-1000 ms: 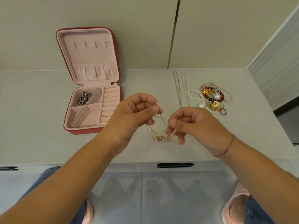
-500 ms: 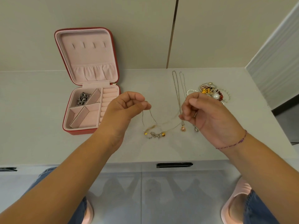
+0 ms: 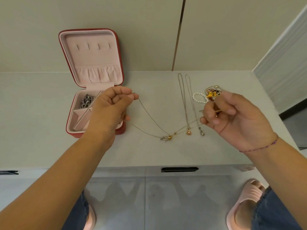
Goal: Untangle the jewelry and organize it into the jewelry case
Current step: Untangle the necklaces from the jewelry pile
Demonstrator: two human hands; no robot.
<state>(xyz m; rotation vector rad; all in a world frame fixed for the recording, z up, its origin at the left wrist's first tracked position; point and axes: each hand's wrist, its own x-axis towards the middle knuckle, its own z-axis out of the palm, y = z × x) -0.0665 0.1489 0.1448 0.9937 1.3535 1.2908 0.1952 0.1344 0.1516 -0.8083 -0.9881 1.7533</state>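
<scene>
Apart: left hand [image 3: 109,110], right hand [image 3: 235,120] pinching chain [image 3: 149,112].

Open red jewelry case [image 3: 93,60] (pink-lined), tangled chains [image 3: 166,137] stretched beside it

I see a red jewelry case [image 3: 73,133] lined in pale pink. The pearl strand [image 3: 197,99] is white, the wrist cord [image 3: 259,147] purple.

The right hand [image 3: 239,120] hides part of the jewelry pile [image 3: 211,94].
</scene>
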